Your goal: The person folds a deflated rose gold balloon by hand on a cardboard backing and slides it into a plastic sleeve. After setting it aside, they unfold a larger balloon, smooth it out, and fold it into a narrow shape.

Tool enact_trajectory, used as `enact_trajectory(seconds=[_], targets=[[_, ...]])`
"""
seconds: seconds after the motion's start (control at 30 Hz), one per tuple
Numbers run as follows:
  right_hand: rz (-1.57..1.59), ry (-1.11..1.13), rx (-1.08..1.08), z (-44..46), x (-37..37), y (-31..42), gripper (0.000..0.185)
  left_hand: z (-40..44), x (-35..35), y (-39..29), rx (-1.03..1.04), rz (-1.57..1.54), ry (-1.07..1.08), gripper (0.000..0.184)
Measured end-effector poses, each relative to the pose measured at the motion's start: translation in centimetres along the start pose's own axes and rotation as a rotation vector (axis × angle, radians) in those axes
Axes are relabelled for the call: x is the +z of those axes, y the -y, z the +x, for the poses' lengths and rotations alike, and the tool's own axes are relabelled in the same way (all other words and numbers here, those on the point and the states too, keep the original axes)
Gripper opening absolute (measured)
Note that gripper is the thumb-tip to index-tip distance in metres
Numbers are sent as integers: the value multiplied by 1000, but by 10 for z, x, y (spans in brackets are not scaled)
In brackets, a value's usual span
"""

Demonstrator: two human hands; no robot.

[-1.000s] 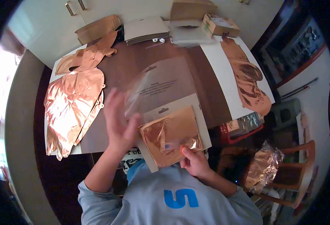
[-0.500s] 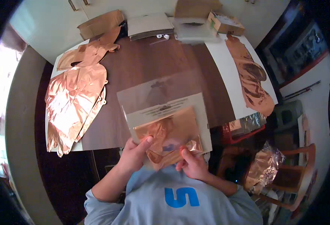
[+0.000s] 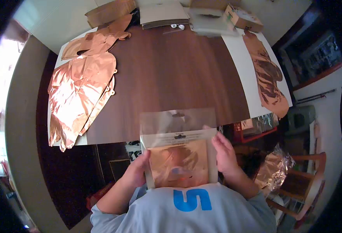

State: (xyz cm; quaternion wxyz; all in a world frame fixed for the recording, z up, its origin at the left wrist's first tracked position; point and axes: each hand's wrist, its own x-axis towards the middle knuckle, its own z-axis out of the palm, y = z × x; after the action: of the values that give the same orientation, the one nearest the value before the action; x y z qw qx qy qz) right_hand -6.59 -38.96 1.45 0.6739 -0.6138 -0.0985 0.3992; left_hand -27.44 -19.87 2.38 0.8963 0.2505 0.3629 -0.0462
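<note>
A clear plastic bag (image 3: 177,119) with a hang hole is upright in front of my chest. Inside it are a pale printed card (image 3: 161,139) and a folded sheet of copper-coloured foil (image 3: 178,163). My left hand (image 3: 137,171) grips the bag's left edge, thumb at the front. On the opposite edge, my right hand (image 3: 226,157) is closed with its fingers partly behind the bag. The bag's lower end meets my shirt. Flat copper foil balloons (image 3: 81,79) with small tabs lie at the table's left side.
A long copper foil piece (image 3: 266,73) rests on white board at the right of the brown table (image 3: 171,73). Along the back stand cardboard (image 3: 163,13), a stack of clear bags (image 3: 210,24) and an open box (image 3: 244,18). A chair (image 3: 307,182) at right holds crumpled wrapped foil (image 3: 274,169).
The bag has come closer to my body and straightened from its tilt. My right hand has moved from its lower front to the right edge; my left is at the left edge.
</note>
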Motion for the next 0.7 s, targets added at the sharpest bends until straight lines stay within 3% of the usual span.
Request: enact_trajectory(seconds=[0.07, 0.13, 0.23, 0.27, 0.37, 0.43, 0.53, 0.63, 0.67, 0.7], targets=[[-179, -195, 194, -8, 2, -5, 48, -16, 22, -8, 13, -73, -68, 57], [-322, -227, 260, -20, 2, -11, 48, -17, -23, 36, 39, 251, -158, 61], [-494, -52, 169, -44, -12, -15, 46, -34, -42, 44, -102, 677, -251, 63], [-482, -54, 240, -48, -14, -12, 45, -42, -37, 40, -179, 807, -275, 63], [-431, -97, 366, -50, -14, -6, 42, -57, 2, 10, -162, 500, -247, 52], [-381, -204, 348, -48, -14, -10, 38, -39, -9, 15, 95, 474, -124, 48], [-23, -102, 271, -8, -37, -44, 38, -11, 3, 11, 331, 289, -80, 67], [197, 108, 236, 7, -6, 7, 48, 9, 5, 19, 406, 242, -50, 87], [95, 119, 286, 6, -9, 9, 65, 13, 3, 23, 413, 260, -28, 92], [1, 132, 164, 2, -11, 2, 69, 15, 3, 24, 509, 370, -62, 92]])
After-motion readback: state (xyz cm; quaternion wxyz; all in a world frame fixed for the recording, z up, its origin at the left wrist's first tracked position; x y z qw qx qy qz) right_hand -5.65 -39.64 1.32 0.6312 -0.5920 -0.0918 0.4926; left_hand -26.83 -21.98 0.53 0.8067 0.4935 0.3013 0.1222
